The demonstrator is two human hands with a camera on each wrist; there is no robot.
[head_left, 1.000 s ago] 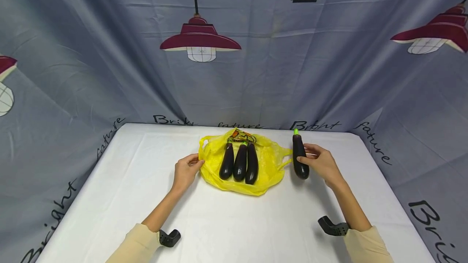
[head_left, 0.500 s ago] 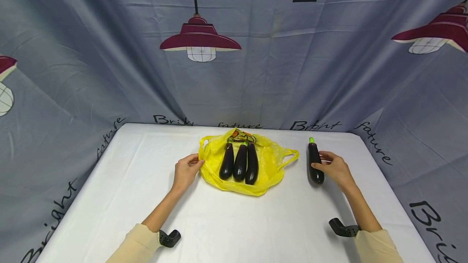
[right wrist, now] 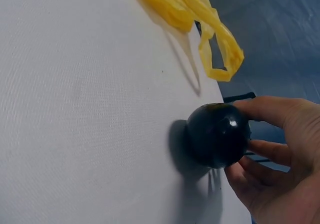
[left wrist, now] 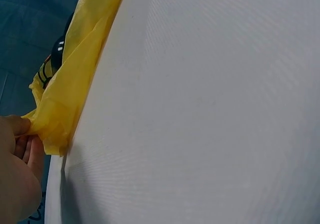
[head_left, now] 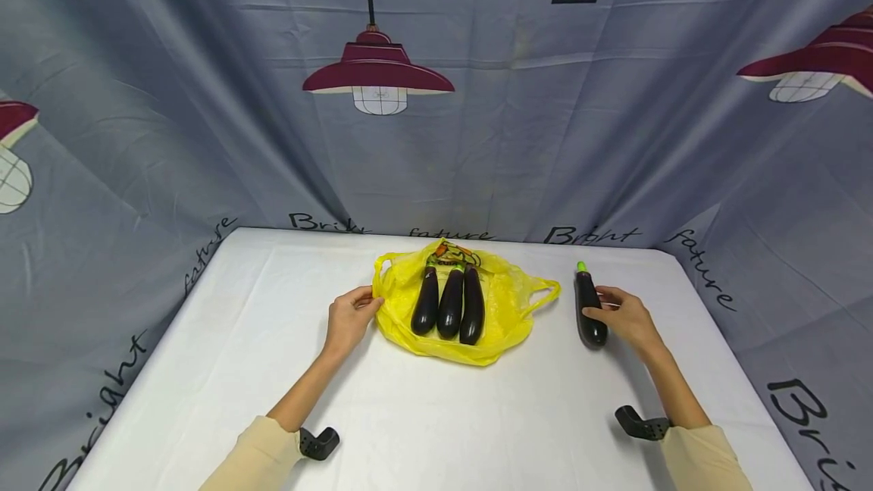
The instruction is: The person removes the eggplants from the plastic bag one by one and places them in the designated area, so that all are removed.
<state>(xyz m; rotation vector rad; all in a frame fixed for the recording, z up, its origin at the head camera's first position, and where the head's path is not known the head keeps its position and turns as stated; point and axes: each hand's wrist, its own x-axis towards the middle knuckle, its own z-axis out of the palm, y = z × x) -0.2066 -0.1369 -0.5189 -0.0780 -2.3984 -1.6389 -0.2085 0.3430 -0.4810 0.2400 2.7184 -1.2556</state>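
1. Eggplant (head_left: pixel 590 313): located at the right of the yellow bag (head_left: pixel 510 305), well apart from it, green stem (head_left: pixel 582 267) pointing to the far edge and round end toward the person. Contact with the tabletop (head_left: pixel 443 423) cannot be confirmed; the body is on it or just above.
2. Right hand (head_left: pixel 629 320): thumb and fingers are curved around the eggplant from its right side, spread only to the thickness of the body. A grip near mid-length probably balances the weight and limits tipping.
3. Left hand (head_left: pixel 351 322): thumb and fingers pinch a fold of thin film at the left edge of the bag, the fingertips brought together on it. This hold likely serves as an anchor, since light plastic slides or folds easily.
4. Three more eggplants (head_left: pixel 450 309): side by side at the bag, stem ends close together, round ends toward the person. Their weight presumably helps flatten the plastic. Whether they rest on the bag or inside its mouth cannot be told.
5. Handle loop (head_left: pixel 546 295): extends from the right of the bag toward the held eggplant without touching it. The gap between them presumably prevents snagging.
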